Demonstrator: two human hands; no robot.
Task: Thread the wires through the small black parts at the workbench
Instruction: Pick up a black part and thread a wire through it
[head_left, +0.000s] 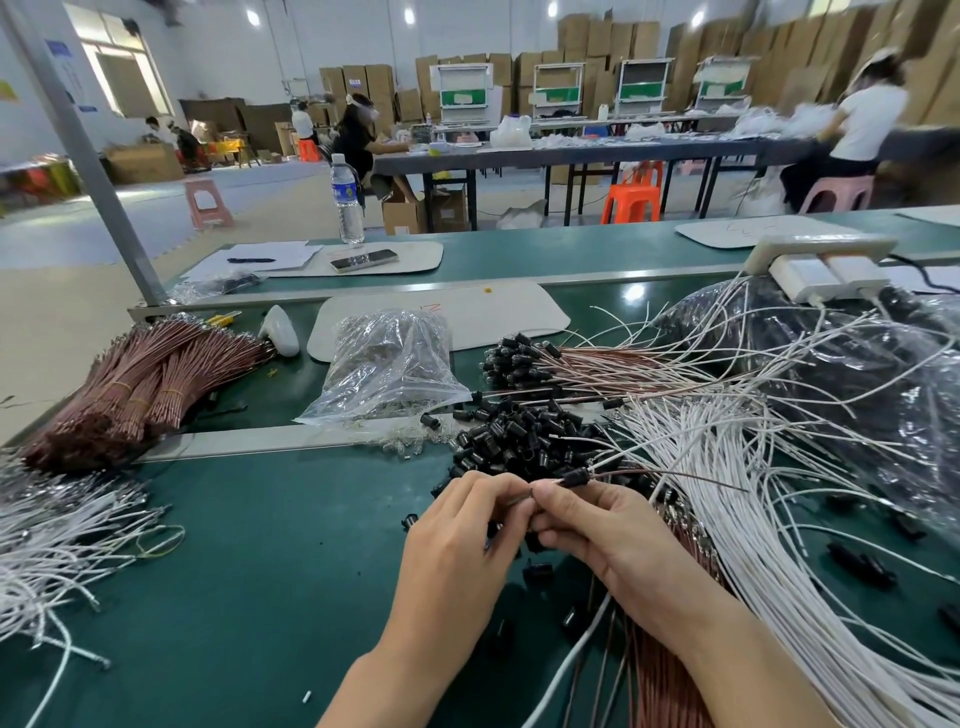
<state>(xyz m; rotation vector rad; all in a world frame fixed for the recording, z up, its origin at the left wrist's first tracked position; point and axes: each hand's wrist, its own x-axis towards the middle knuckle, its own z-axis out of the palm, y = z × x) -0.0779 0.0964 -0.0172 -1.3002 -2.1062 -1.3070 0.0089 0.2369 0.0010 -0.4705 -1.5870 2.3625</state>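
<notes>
Where they meet low over the green desk (260, 571), the left hand (457, 540) and right hand (613, 540) both pinch one brown wire (675, 475); a small black part (575, 477) sits on it just past the right fingertips; the pile of black parts (519, 436) lies just behind; white wires (727, 493) fan out to the right.

Bundled wires (140, 384) lie at frame left, a bag (389, 364) at centre. Loose wires (727, 467) spread right of the parts heap (519, 431)
</notes>
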